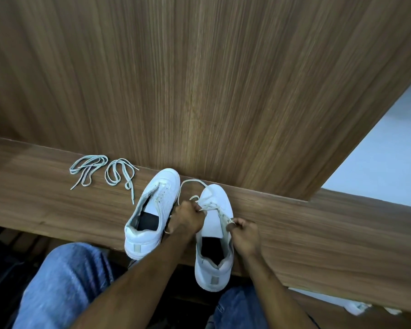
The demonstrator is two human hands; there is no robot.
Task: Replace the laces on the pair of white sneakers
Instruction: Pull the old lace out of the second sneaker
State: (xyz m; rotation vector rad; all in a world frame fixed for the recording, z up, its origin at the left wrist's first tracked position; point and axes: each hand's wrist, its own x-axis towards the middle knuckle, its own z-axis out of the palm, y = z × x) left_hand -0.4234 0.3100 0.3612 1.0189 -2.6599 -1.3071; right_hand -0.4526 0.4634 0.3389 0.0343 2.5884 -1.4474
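- Laces are the crux here: the lace [207, 203] on the right sneaker [215, 236] is lying just ahead of both hands, crossing the shoe's front, and one loop of it is trailing out toward the toe and across to the left sneaker [152, 212].
- Right sneaker's long axis is running away from the person, heel hanging over the near edge of the wooden surface [318, 233] and toe nearly at the upright wooden panel [199, 91] behind.
- Left hand [186, 220] is sitting on the shoe's left side with its fingers curled, pinching the lace; right hand [243, 235] is sitting on the right side, fingers curled round another stretch of it — both equally near.
- Left sneaker is standing just beside it, its lace looking partly undone, though I cannot tell how far.
- Two loose laces [102, 172] are lying well apart to the left — out of the way.
- Judging by this, the lace is probably being pulled out through the eyelets, and the trailing loop could snag on the neighbouring shoe.
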